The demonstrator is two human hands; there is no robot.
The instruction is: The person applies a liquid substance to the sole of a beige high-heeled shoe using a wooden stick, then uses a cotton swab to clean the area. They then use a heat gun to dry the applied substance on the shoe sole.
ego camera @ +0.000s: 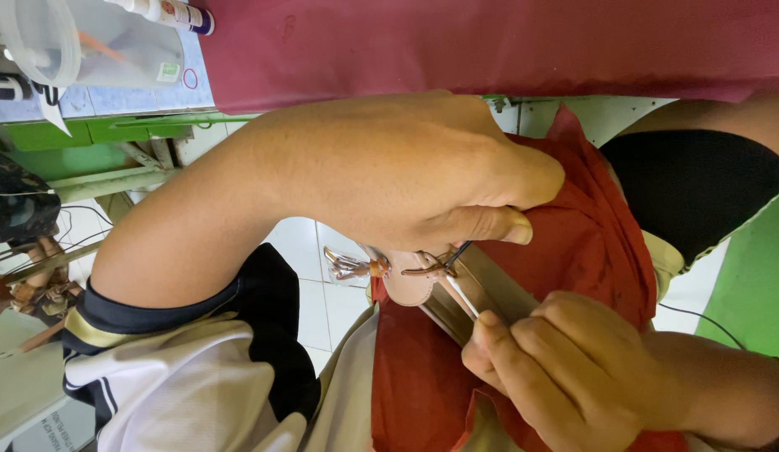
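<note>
Both hands work at a small tan leather piece [410, 289] resting on a red cloth [590, 243] over the person's lap. The left hand [423, 172], coming in from above the leather piece, is closed, thumb pressed against forefinger, pinching a thin dark tool or needle [458, 254] whose tip meets the leather. The right hand [557, 368], just below and to the right of the leather piece, is curled shut around a pale thread or cord [461, 297] running up to it. Brown stitching or lacing already shows at the leather's edge near the tool, and a metal clasp with an orange bead [349, 266] hangs off its left end; judging by that, some lacing is in place and more edge remains, though how much is hidden by the left hand. Far above and left of the leather, a clear plastic tub [46, 38] and a tube [176, 12] sit on a counter [122, 99], beside maroon fabric [490, 42].
</note>
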